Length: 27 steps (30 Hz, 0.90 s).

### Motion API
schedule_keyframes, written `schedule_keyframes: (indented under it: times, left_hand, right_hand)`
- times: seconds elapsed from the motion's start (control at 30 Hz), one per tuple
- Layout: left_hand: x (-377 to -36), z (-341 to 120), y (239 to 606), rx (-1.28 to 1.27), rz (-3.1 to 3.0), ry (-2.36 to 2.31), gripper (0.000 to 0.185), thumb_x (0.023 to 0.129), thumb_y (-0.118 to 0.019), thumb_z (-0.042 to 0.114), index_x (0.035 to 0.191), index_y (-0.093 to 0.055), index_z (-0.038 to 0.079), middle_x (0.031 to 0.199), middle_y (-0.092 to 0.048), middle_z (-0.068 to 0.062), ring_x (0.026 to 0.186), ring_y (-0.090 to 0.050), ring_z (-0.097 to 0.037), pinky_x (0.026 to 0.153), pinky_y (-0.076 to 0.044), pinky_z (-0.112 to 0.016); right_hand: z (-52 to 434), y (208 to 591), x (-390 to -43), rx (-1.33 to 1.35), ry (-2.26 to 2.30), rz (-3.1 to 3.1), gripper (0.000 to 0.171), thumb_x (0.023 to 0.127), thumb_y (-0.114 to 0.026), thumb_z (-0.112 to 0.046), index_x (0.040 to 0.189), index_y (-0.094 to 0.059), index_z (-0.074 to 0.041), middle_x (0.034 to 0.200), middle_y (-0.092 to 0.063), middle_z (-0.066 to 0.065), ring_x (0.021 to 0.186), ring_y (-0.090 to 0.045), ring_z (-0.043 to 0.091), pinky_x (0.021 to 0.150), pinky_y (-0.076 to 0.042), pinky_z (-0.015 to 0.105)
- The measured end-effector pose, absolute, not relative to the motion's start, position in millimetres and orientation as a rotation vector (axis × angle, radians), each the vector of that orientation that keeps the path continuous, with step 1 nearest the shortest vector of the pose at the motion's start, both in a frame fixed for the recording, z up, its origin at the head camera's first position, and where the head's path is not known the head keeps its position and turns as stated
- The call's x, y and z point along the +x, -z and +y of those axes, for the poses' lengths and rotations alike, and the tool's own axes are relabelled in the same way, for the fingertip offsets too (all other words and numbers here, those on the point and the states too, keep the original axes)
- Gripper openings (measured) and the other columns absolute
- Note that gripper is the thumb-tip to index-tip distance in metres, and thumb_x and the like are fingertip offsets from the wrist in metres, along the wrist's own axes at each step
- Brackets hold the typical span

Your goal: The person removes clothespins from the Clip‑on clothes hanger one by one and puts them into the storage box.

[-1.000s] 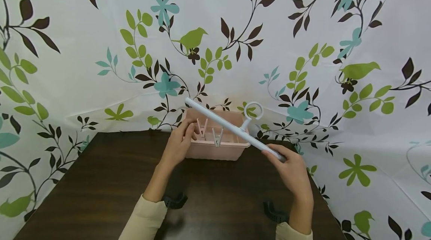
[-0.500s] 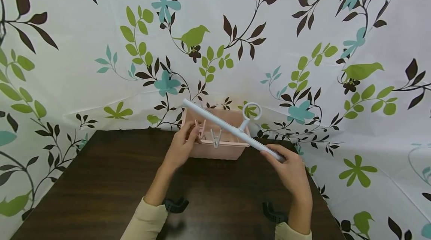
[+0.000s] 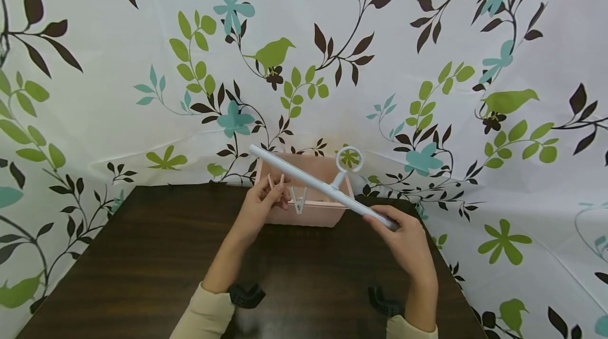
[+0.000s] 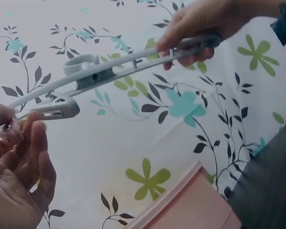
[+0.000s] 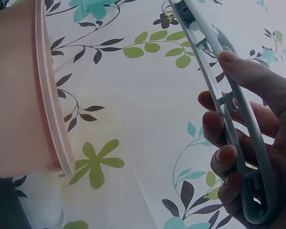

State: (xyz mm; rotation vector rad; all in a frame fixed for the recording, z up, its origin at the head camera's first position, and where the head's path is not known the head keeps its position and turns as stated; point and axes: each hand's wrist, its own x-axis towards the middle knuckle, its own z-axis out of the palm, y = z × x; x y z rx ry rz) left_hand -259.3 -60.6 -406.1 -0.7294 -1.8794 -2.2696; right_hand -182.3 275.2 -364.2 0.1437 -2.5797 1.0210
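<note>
In the head view, a pale blue plastic hanger (image 3: pixel 304 176) with a round hook (image 3: pixel 349 159) slants down to the right. My right hand (image 3: pixel 404 244) grips its lower right end, the fingers wrapped round the bar in the right wrist view. A pink clothespin (image 3: pixel 271 182) sits below the hanger's left part, between the thumb and fingers of my left hand (image 3: pixel 254 209). Just right of it, a pale grey clothespin (image 3: pixel 298 201) hangs under the bar. The left wrist view has this grey clothespin (image 4: pixel 62 109) close to my left fingertips; the pink one is partly hidden by them.
A pink plastic basket (image 3: pixel 304 216) stands at the table's far edge, behind and below the hanger. The dark wooden table (image 3: pixel 142 270) extends in front of it. A white curtain (image 3: pixel 332 96) with leaves and birds hangs behind. Dark wrist mounts (image 3: pixel 247 295) sit at both wrists.
My left thumb and fingers have closed in on the pink clothespin, which has shifted a little left. The hanger has moved slightly left, and its hook has turned to look like a full ring.
</note>
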Motion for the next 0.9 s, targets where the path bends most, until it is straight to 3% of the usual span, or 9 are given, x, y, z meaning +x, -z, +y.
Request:
schedule_keyframes:
  times: [0.2,0.53,0.9]
  left_hand:
    - [-251.9,-63.5,402.3,-0.692,-1.797,2.418,0.044,0.116,-0.051,0.03,0.138,-0.059,-0.007,0.088,-0.063,0.001,0.078,-0.061,-0.01,0.076,-0.057,-0.023]
    - [-247.1,-66.3,398.7,-0.718,-1.766,2.395,0.042,0.116,-0.051,0.029,0.135,-0.061,-0.008,0.086,-0.058,0.001,0.077,-0.055,-0.011,0.073,-0.053,-0.023]
    - [-246.5,-72.6,395.8,-0.679,-1.83,2.248,0.037,0.115,-0.054,0.022,0.133,-0.065,-0.009,0.089,-0.063,-0.004,0.079,-0.058,-0.011,0.077,-0.058,-0.024]
  right_hand:
    - [272.1,364.9,-181.2,0.171,-1.042,-2.572,0.023,0.098,-0.08,-0.045,0.117,-0.08,-0.032,0.099,-0.075,-0.002,0.08,-0.058,0.017,0.07,-0.046,0.03]
    - [271.1,363.0,-179.0,0.18,-1.062,-2.581,0.023,0.098,-0.08,-0.045,0.117,-0.081,-0.032,0.098,-0.074,-0.001,0.078,-0.058,0.017,0.069,-0.047,0.03]
    - [271.7,361.0,-177.9,0.194,-1.069,-2.586,0.021,0.098,-0.08,-0.043,0.116,-0.08,-0.032,0.094,-0.071,-0.001,0.074,-0.054,0.016,0.066,-0.045,0.03]
